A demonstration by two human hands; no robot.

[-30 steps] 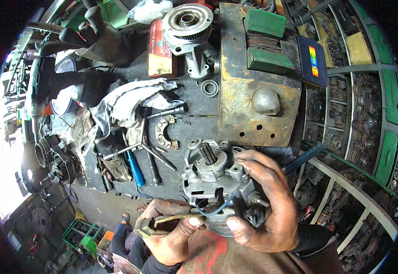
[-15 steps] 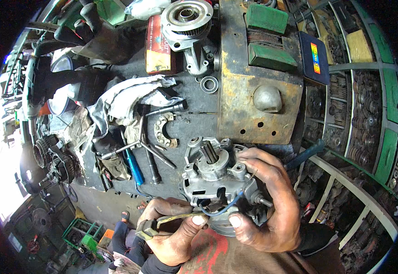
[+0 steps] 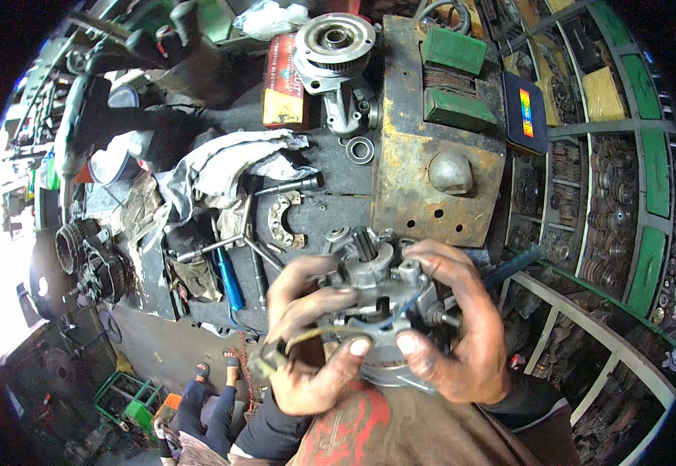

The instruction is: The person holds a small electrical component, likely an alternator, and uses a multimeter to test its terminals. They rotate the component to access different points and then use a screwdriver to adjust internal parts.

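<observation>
Between my hands, above the near edge of the workbench, is a grey metal alternator [image 3: 370, 273] with a splined shaft pointing up. My left hand [image 3: 311, 334] wraps round its left side, slightly blurred, thumb at the lower front. My right hand [image 3: 466, 326] grips the right side, fingers over the top edge and thumb near the left thumb. A blue wire [image 3: 388, 320] crosses the front of the housing. One yellowish wire [image 3: 318, 332] runs left to a dirty plug connector [image 3: 268, 360] hanging beside my left hand. The palms hide much of the housing's sides.
On the bench [image 3: 342, 186] lie a C-shaped metal part [image 3: 278, 221], a bearing ring [image 3: 359, 151], a blue-handled screwdriver [image 3: 229, 283], rags [image 3: 213, 167] and another metal housing [image 3: 336, 58]. A rusty vise block [image 3: 423, 167] stands behind. Parts shelves [image 3: 613, 202] line the right; another person's legs [image 3: 198, 419] show lower left.
My left hand has moved up from the wires and connector onto the alternator's left side. The right hand keeps its hold. The view has shifted slightly.
</observation>
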